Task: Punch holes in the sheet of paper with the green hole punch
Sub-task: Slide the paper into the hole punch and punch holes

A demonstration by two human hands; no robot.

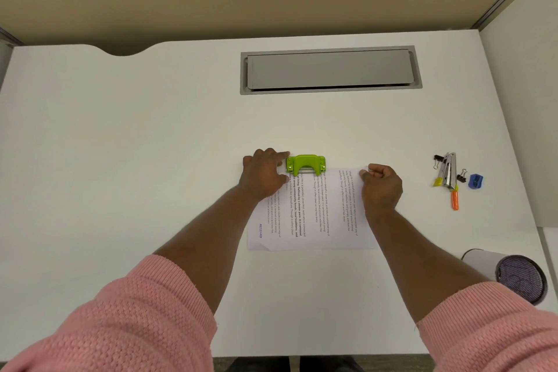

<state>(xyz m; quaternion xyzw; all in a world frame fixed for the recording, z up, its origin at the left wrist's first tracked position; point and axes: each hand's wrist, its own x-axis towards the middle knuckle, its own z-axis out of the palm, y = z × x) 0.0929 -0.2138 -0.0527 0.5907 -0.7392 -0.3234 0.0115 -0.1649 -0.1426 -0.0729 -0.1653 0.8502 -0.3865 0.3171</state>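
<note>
A printed sheet of paper [320,214] lies flat on the white desk [151,145], its lines of text running sideways. The green hole punch [306,164] sits over the far edge of the sheet, left of its middle. My left hand [264,174] rests on the sheet's far left corner with its fingers spread, and the fingertips touch the punch's left end. My right hand [382,186] pinches the sheet's far right corner between thumb and fingers.
A grey cable hatch [330,69] is set into the desk at the back. At the right lie a metal stapler [448,172], black binder clips [437,160], a blue sharpener [476,181] and an orange-tipped tool [455,199]. A mesh cup [519,278] lies on its side at the near right.
</note>
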